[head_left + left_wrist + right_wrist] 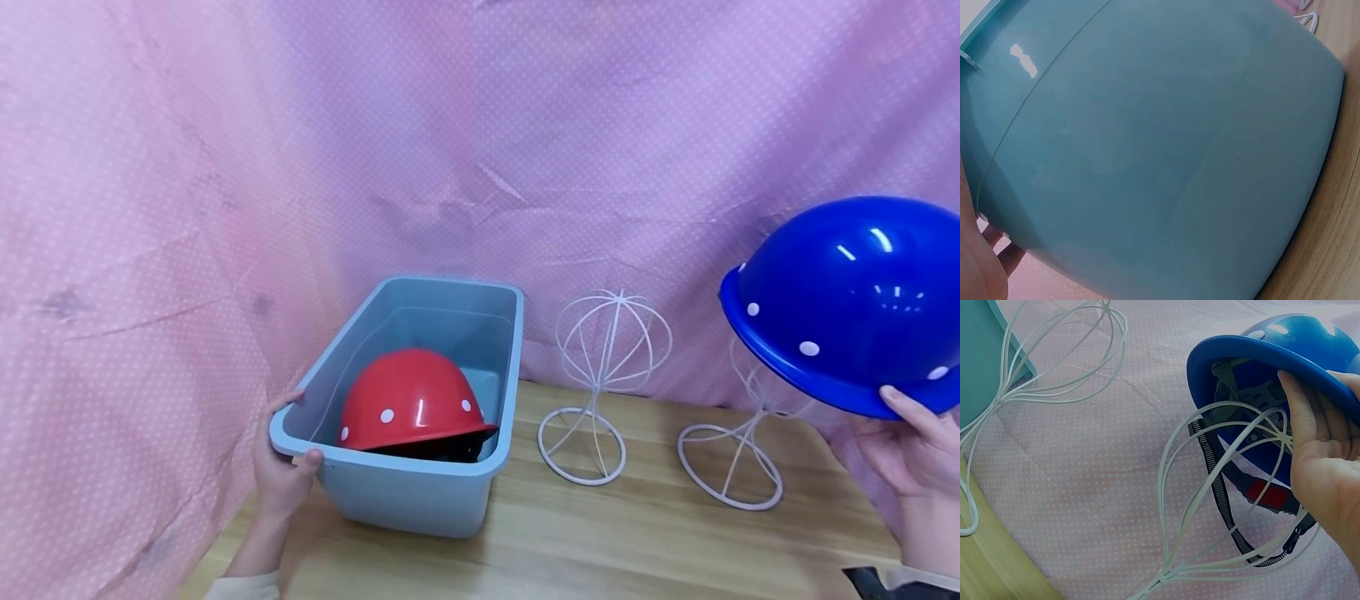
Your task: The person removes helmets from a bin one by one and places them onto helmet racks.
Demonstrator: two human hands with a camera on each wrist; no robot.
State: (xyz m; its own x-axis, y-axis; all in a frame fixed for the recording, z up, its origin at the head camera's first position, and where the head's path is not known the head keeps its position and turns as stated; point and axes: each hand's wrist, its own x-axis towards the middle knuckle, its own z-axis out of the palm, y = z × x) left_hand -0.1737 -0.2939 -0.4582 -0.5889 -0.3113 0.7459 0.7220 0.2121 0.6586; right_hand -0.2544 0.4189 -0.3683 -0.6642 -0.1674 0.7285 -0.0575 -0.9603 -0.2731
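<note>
My right hand (911, 454) holds a blue hard hat (862, 292) by its brim, up at the right, thumb on the outer edge and fingers underneath. In the right wrist view its inner webbing shows, and a black-and-white chin strap (1219, 500) hangs down. The wire dome of the right-hand white stand (1163, 575) is just below and in front of the hat's opening; contact cannot be told. My left hand (283, 479) grips the near left corner of a blue-grey plastic bin (405, 500). Inside the bin lies a red hard hat (412, 400), dome up and slightly tilted.
Another white wire stand (597, 387) stands between the bin and the right-hand stand. All rest on a wood-grain table (570, 542). Pink dotted cloth (450, 167) hangs behind and along the left side.
</note>
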